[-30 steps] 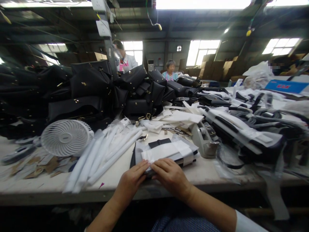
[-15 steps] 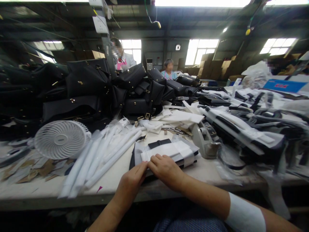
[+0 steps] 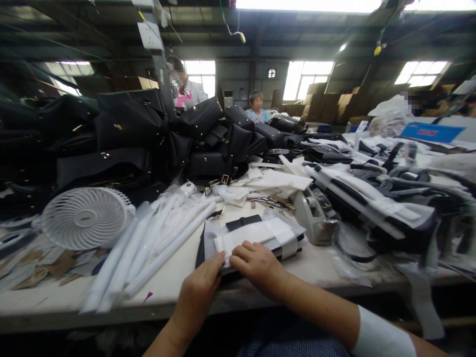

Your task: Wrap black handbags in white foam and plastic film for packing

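Observation:
A flat black piece wrapped in white paper and clear film (image 3: 260,233) lies near the table's front edge. My left hand (image 3: 201,285) pinches its near left corner, fingers closed on the wrapping. My right hand (image 3: 258,265) lies on its near edge beside the left, fingers curled and pressing on the white paper. Both thumbs meet at the edge of the wrap.
A small white fan (image 3: 84,218) lies at the left. Long white wrapped rolls (image 3: 159,238) fan out beside the piece. A grey tape dispenser (image 3: 314,215) stands to the right. Black handbags (image 3: 148,134) are heaped behind, wrapped straps (image 3: 372,198) at right. Other people work at the back.
My hands have shifted slightly forward along the wrapped piece's near edge, the left closing on its corner. The view has drifted a little to the right.

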The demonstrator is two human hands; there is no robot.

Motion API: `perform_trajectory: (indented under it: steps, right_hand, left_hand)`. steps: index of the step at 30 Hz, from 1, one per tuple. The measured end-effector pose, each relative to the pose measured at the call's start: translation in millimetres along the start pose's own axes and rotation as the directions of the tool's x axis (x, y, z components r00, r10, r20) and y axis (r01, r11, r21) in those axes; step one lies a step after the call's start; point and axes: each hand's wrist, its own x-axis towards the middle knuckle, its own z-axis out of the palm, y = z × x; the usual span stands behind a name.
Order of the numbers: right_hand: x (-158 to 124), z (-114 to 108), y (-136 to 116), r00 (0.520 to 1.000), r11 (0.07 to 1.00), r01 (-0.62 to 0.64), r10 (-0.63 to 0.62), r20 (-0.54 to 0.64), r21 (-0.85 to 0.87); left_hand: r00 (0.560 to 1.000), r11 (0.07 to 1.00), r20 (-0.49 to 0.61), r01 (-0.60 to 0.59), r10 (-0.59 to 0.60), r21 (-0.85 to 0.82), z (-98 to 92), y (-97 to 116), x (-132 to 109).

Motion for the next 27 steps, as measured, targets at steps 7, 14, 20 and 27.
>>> perform_trajectory:
  steps: [7, 14, 20, 27]
  right_hand:
    - [-3, 3, -6, 0.986, 0.997, 0.066, -0.072, -0.147, -0.047]
    - [-19, 14, -6, 0.977, 0.997, 0.069, -0.062, -0.206, 0.027]
    - [-29, 20, -7, 0.958, 0.990, 0.097, -0.066, -0.281, 0.099]
    - [-38, 10, -5, 0.963, 0.988, 0.114, -0.085, -0.255, 0.101]
  left_hand:
    - [0.978, 0.969, 0.020, -0.210, 0.209, 0.130, -11.7, -3, -19]
    - [0.973, 0.958, 0.107, -0.221, 0.205, 0.183, -11.3, -7, -34]
    - [0.961, 0.944, 0.030, -0.276, 0.275, 0.179, -11.4, -9, -30]
    - [0.974, 0.965, 0.049, -0.225, 0.221, 0.131, -10.1, -5, -30]
